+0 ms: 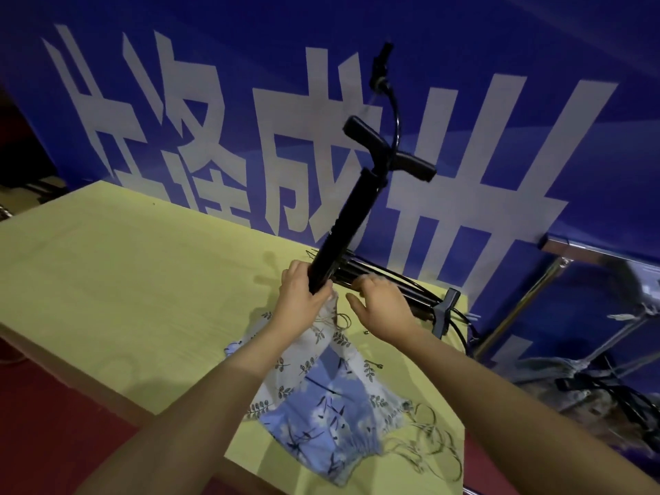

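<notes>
A black hand pump (pixel 351 216) with a T-handle and a thin hose stands tilted over the yellow table (pixel 125 273). My left hand (pixel 301 298) grips the lower end of its barrel, which goes into the mouth of a white leaf-printed drawstring bag (pixel 321 337). My right hand (pixel 384 309) is just to the right, fingers loosely curled at the bag's opening; whether it pinches the cloth is not visible. A blue printed drawstring bag (pixel 332 423) lies below, near the table's front edge.
More black pumps (pixel 393 287) lie along the table's back edge, one with a grey handle (pixel 444 312). A blue banner (pixel 214 101) with large white characters stands behind. Metal tubing (pixel 528 301) and cables are at the right, red floor at the left.
</notes>
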`<state>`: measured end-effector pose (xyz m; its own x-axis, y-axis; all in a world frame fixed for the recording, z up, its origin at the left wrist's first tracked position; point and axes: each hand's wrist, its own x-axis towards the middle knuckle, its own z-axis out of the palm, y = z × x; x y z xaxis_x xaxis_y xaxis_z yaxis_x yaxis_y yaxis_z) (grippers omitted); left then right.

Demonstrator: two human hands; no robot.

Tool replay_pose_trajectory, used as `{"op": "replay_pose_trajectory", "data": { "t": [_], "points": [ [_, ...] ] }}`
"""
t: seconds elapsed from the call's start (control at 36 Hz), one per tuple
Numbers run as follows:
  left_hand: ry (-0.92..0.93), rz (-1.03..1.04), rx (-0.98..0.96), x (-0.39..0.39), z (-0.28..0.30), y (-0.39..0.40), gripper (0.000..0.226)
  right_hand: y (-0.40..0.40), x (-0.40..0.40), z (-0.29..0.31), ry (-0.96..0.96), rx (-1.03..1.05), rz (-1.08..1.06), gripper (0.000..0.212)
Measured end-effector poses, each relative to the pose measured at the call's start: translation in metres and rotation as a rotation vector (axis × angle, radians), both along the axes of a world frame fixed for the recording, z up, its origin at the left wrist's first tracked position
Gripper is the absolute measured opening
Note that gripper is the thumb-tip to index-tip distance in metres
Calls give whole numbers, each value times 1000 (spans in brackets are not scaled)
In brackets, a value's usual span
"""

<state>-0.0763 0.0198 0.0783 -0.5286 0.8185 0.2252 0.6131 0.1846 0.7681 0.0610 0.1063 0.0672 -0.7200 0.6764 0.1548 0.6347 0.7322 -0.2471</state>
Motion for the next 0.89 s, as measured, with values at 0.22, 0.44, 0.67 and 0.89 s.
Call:
{"op": "replay_pose_trajectory", "data": {
  "t": [0.22, 0.44, 0.67, 0.89],
  "points": [
    [-93, 9, 93, -2, 8, -11, 20, -11, -37, -1, 248, -730, -194, 33],
    [-61, 52, 107, -4, 3, -12, 26, -13, -35, 16, 562, -694, -111, 30],
    [-1, 82, 64, -1, -2, -9, 34, -10, -15, 42, 778, -608, -85, 25],
    [124, 109, -43, 7, 3, -6, 42, -21, -21, 62, 732, -465, 99, 40]
  ]
}}
